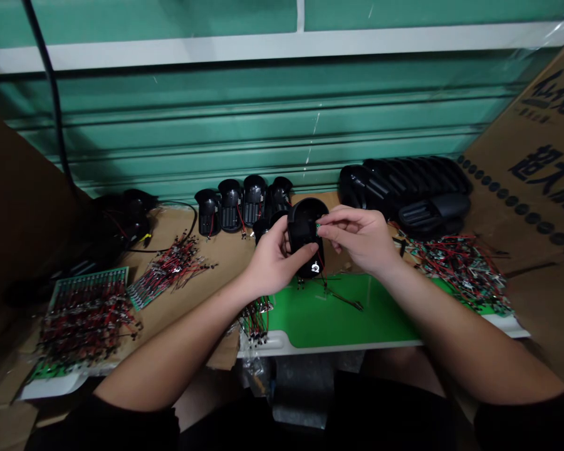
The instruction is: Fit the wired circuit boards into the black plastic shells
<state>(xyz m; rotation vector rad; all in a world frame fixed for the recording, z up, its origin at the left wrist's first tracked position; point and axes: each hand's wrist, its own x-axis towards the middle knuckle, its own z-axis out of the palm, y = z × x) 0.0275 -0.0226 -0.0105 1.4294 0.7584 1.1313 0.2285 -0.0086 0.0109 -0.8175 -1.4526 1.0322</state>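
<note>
My left hand (278, 255) is wrapped round a glossy black plastic housing (305, 219), held tilted above a green board with a white rim (348, 322). At the housing's right side, the fingertips of my right hand (357, 235) pinch a small green circuit board (318, 229); most of it is hidden by the fingers. Thin red and black wires (323, 275) hang below the housing. A pair of loose wires (345, 299) lies on the green surface beneath.
Several black housings with wires (230, 203) stand at the back. More housings (404, 188) are stacked at the right. Wired circuit-board piles lie left (87, 319) and right (465, 269). A cardboard box (531, 188) borders the right side; a black cable (51, 81) hangs at left.
</note>
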